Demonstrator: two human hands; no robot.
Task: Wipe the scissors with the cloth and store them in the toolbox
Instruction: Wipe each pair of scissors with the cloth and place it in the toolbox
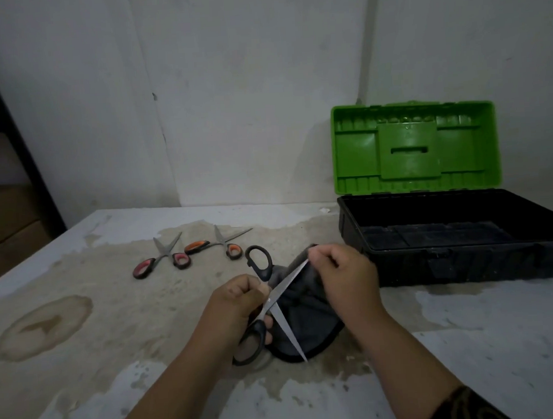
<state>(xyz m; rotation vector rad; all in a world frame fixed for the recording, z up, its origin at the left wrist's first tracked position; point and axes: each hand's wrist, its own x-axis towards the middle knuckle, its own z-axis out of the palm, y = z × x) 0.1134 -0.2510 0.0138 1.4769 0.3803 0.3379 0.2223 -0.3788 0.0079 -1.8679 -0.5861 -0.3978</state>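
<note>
My left hand [238, 297] grips black-handled scissors [283, 319] near the pivot, blades spread open, one handle loop pointing up and away, the other down toward me. My right hand [344, 274] pinches a dark grey cloth [307, 317] around the upper blade near its tip; the cloth hangs down to the table between my hands. Two more pairs lie open on the table behind: one with pink-and-black handles [163, 256] and one with orange-and-black handles [220, 243]. The toolbox [459, 256] stands open at the right, black base, green lid [415, 145] upright against the wall.
The table [82, 344] is white with worn, stained patches. A white wall runs close behind it. At the far left stand a dark frame and brown boxes [7, 225].
</note>
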